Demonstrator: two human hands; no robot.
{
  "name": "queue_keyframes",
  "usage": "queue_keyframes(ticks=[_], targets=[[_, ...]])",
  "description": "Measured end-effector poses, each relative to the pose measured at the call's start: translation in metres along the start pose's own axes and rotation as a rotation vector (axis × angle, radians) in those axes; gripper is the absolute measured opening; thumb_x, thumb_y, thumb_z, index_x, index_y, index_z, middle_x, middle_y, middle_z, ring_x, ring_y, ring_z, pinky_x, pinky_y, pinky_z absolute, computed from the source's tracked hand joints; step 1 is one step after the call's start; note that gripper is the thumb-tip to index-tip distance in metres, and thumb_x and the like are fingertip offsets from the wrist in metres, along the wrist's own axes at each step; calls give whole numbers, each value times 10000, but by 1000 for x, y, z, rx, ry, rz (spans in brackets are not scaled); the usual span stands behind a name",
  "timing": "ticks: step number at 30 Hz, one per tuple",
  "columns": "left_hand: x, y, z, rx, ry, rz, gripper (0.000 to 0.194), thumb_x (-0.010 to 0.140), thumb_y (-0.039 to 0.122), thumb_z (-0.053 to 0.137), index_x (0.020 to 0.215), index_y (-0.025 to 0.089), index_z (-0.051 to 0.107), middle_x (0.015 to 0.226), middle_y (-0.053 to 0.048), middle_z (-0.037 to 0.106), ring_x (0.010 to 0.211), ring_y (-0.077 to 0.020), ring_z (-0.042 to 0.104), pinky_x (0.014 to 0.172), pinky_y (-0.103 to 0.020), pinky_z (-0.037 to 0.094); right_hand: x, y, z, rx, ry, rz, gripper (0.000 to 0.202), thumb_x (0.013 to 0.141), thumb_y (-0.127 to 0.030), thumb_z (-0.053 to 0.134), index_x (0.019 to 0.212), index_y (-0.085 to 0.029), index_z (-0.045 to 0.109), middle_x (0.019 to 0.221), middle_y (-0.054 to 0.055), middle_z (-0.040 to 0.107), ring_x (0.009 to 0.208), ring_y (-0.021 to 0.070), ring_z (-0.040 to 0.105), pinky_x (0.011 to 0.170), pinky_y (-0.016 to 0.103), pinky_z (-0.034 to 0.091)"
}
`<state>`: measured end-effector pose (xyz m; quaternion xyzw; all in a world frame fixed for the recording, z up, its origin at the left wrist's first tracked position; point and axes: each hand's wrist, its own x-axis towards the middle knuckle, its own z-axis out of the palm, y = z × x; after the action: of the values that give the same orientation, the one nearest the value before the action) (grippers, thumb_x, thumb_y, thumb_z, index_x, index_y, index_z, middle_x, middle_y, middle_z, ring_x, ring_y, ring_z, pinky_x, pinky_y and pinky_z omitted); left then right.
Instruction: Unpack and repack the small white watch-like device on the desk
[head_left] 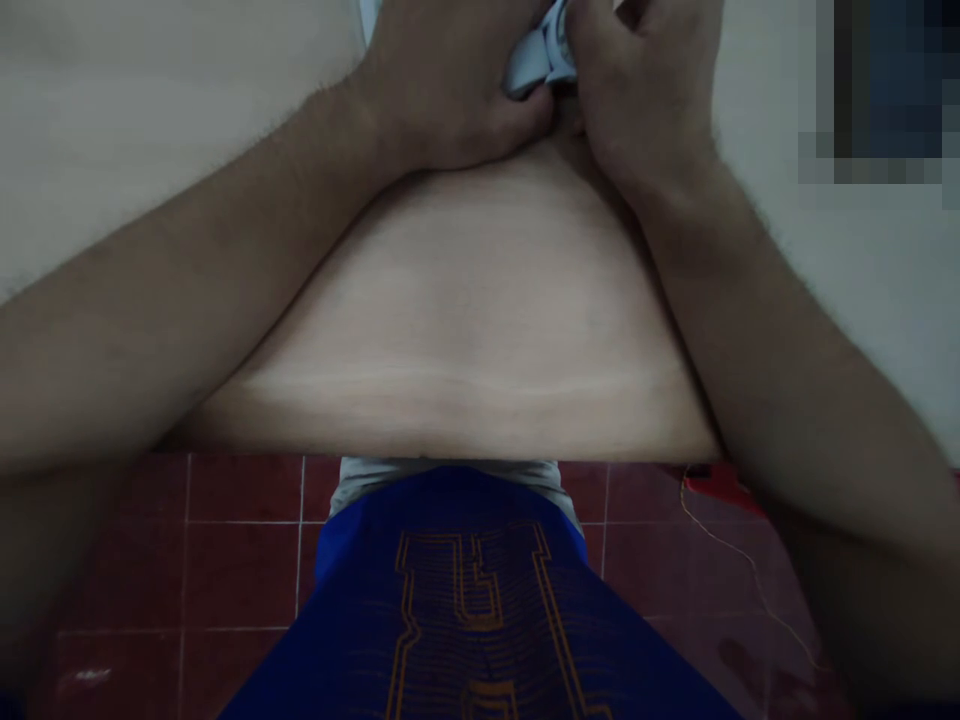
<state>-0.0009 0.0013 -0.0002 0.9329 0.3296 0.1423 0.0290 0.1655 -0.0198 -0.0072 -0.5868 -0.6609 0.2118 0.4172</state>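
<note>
At the top of the view, both hands are close together over the wooden table [465, 290]. Between them is a small white plastic object [531, 65] with a rounded, ring-like part at its right end. My left hand [450, 85] is closed around its left side, the thumb lying along its lower edge. Against the ringed end, my right hand [649, 85] is closed with curled fingers. The fingertips and most of the object are hidden by the hands and the upper frame edge, so its kind is unclear.
A pale, light-blue edged thing [366, 18] shows beside my left wrist, mostly cut off. The table's front edge runs close to my body. Below are red floor tiles [244, 570], and a red object [724, 488] with a thin cord [739, 550] at right. A blurred-out patch covers the upper right.
</note>
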Motion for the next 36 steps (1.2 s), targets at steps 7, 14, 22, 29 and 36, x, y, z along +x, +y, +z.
queue_keyframes(ticks=[7, 14, 22, 29, 36], targets=[[6, 7, 0, 95, -38, -94, 498, 859, 429, 474, 1128, 24, 584, 1049, -135, 630, 1072, -384, 578, 897, -563, 441, -4, 0, -1, -126, 0, -168, 212, 821, -99, 467, 844, -253, 610, 895, -11, 648, 862, 131, 566, 819, 261, 432], [6, 6, -3, 76, -90, -153, 484, 881, 487, 444, 1222, 157, 539, 1068, -99, 623, 950, -259, 573, 847, -430, 439, -5, 7, 3, -65, -12, -173, 177, 865, -202, 453, 967, -182, 596, 963, 18, 633, 926, 145, 553, 903, 302, 419], [4, 5, -8, 65, -85, -115, 446, 882, 426, 415, 1194, 138, 553, 1049, -91, 662, 981, -259, 611, 855, -386, 442, -8, -4, 2, -20, -40, -75, 249, 842, -256, 445, 992, -188, 632, 1026, 36, 655, 977, 181, 589, 886, 326, 439], [0, 7, -13, 44, -41, -122, 395, 880, 390, 442, 1163, 146, 568, 1070, -96, 664, 998, -263, 614, 897, -406, 444, -8, -8, 4, 10, -49, -75, 257, 846, -265, 424, 986, -194, 627, 1047, 45, 646, 1009, 183, 578, 929, 332, 421], [1, 7, -13, 1, -41, -93, 454, 866, 427, 480, 1235, 166, 527, 1063, -105, 665, 995, -277, 614, 904, -427, 443, -9, -12, 6, -109, -68, -47, 237, 840, -235, 387, 922, -202, 607, 1015, 54, 636, 988, 197, 567, 902, 337, 407]])
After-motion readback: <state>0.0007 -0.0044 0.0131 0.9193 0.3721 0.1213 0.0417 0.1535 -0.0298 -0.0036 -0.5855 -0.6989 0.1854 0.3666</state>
